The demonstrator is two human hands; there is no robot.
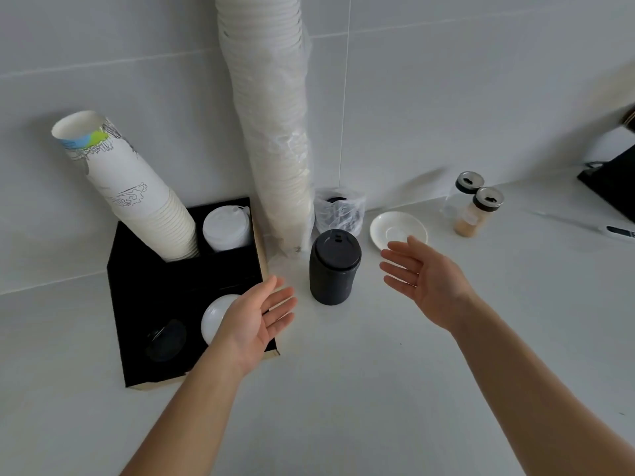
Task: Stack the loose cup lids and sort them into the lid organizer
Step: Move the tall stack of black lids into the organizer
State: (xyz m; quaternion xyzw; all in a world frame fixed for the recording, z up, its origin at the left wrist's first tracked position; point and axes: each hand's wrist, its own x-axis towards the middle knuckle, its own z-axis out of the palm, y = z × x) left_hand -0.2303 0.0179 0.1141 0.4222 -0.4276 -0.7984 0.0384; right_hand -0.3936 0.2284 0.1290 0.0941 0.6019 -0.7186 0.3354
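you have one black lid stack (334,269) standing on the counter (343,389), just right of the organizer (137,286). the organizer has four wells: cups (137,187) far left, white lids (226,228) far right, a black lid (166,340) near left, a white lid (216,317) near right. two shakers (476,207) and one saucer (395,228) sit far right. the near counter is bare. your left hand (254,321) and right hand (426,283) flank the stack, palms inward, fingers spread, holding nothing.
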